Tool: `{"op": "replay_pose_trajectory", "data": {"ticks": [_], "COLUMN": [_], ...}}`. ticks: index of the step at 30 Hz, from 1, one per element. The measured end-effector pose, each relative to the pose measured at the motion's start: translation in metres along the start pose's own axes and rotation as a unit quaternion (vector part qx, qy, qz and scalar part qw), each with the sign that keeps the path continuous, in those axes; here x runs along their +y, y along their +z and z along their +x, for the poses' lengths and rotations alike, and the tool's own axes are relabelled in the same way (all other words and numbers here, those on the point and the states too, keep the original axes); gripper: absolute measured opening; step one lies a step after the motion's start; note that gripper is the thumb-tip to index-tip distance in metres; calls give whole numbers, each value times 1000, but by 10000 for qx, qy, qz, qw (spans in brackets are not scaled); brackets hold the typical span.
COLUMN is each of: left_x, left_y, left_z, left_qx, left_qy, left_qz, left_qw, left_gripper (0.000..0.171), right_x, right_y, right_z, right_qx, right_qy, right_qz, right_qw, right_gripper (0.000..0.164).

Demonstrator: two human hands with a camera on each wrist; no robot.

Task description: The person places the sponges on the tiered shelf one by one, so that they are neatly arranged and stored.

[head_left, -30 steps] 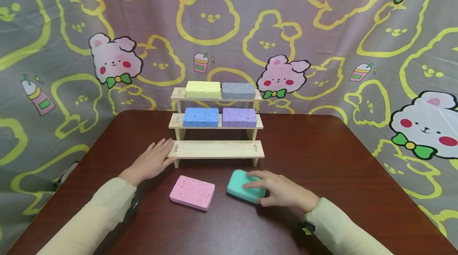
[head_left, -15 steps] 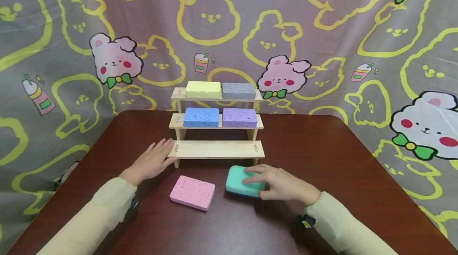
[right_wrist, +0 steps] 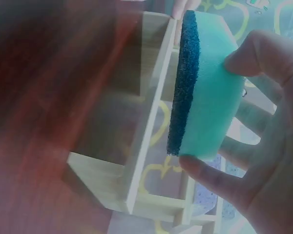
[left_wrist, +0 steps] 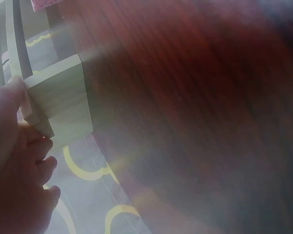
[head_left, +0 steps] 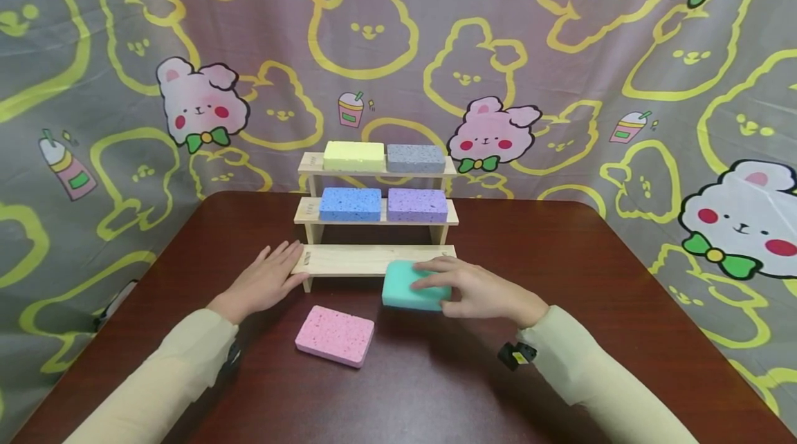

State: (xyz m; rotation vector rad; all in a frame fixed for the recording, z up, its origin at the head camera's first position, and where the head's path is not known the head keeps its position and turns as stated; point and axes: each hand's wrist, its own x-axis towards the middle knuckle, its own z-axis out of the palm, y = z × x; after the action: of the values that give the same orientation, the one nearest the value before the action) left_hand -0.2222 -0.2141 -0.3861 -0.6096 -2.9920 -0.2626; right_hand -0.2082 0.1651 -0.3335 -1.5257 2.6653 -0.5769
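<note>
My right hand grips a teal sponge between thumb and fingers. Its dark scouring side faces down, as the right wrist view shows. The sponge hangs at the front edge of the lowest tier of a three-tier wooden rack, overlapping the tier's right half in the head view. At the rack's left end rests my left hand, fingers straight against the lowest board, thumb along its front edge. A pink sponge lies flat on the table in front of the rack.
Blue and purple sponges sit side by side on the middle tier. Above them, the top tier carries a yellow sponge and a grey sponge. A patterned curtain surrounds the dark wooden table.
My right hand has lifted the teal sponge off the table and carried it forward and slightly left, to the lowest tier's front edge. The left hand and the other sponges stay put.
</note>
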Motion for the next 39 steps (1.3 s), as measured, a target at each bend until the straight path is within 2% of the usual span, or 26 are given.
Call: {"op": "replay_pose_trajectory", "data": {"ticks": [14,21,29,39], "left_x": [-1,1,0,1], "left_y": [0,-2,0,-1], "left_z": [1,2,1,0], "left_qx": [23,-29,-40,11], "left_qy": [26,-42,-51,7], "left_qz": [67,58,6,-11], "left_qw": [10000,10000,10000,10000], "left_gripper": [65,66,66,65], "right_x": [-3,-1,1,7], "right_y": [-12,-12,-5,13], "right_z": [42,63,85,105], "right_qx": [38,67,107,65], "right_qy": [-246,-388,-631,-688], "right_qz": [177,90,-166,-88], "right_qw": [9995,9992,9978,9976], "right_gripper": [47,47,46,45]}}
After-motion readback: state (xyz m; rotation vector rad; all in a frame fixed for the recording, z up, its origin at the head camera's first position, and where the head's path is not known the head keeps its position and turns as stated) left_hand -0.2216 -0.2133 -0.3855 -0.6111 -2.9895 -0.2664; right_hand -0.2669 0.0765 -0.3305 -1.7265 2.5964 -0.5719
